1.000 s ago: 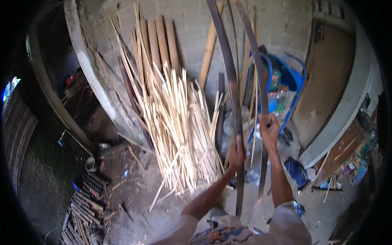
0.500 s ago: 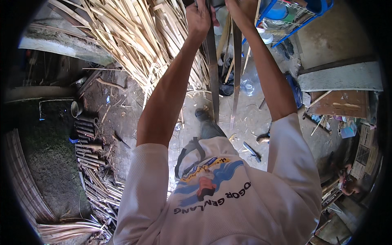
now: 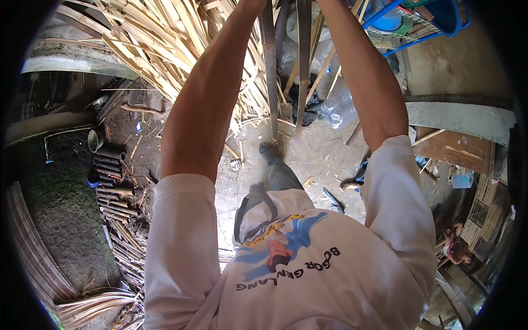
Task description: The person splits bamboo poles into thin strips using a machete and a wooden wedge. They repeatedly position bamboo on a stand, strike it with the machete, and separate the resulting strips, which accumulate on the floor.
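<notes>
Both my forearms reach up and away, and the hands lie beyond the upper edge. My left forearm [image 3: 206, 96] ends at the wrist there, beside a long, flat dark strip [image 3: 269, 71] that looks like split bamboo. A second dark strip [image 3: 303, 60] hangs to its right, nearer my right forearm [image 3: 366, 77]. Both strips run down toward the floor near my foot [image 3: 269, 152]; their upper ends are cut off. Beyond my left arm leans a big pile of pale split strips [image 3: 159, 44].
A blue-framed rack [image 3: 404, 36] with basins stands at the upper right, a clear plastic bottle [image 3: 338, 110] below it. On the floor lie a knife-like tool [image 3: 333, 201] and scattered slivers. Cut bamboo lengths [image 3: 115, 206] line the left. Another person [image 3: 457, 245] is at the far right.
My forearms have moved farther up, taking the hands out of view. The two dark strips have shifted up and left. Earlier, my left hand was closed around the top of one strip.
</notes>
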Motion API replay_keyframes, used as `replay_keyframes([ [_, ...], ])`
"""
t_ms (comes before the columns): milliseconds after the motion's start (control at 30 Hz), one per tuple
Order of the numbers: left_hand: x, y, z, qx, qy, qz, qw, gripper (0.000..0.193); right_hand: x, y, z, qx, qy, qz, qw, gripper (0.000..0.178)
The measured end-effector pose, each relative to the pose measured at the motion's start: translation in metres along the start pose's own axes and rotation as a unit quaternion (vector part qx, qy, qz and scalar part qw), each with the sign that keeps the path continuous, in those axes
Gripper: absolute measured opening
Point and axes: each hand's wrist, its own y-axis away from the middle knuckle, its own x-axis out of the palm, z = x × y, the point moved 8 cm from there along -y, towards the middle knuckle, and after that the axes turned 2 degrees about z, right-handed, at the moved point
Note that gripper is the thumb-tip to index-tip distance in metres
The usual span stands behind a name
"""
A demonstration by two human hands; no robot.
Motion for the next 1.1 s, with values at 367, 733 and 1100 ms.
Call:
replay_keyframes([
  [367, -0.078, -0.039, 0.108, -0.043, -0.002, -0.01, 0.999, 0.063, 0.066, 0.022, -0.063, 0.179, 0.174, 0.112, 0.962, 0.07],
  [733, -0.255, 0.351, 0.293, -0.477, -0.124, 0.033, 0.869, 0.065, 0.084, 0.024, -0.059, 0.133, 0.113, 0.096, 0.98, 0.069],
  [1100, -0.395, 0.832, 0.244, -0.679, 0.011, -0.377, 0.629, 0.043, 0.092, -0.005, -0.059, 0.091, 0.155, -0.008, 0.984, 0.078],
])
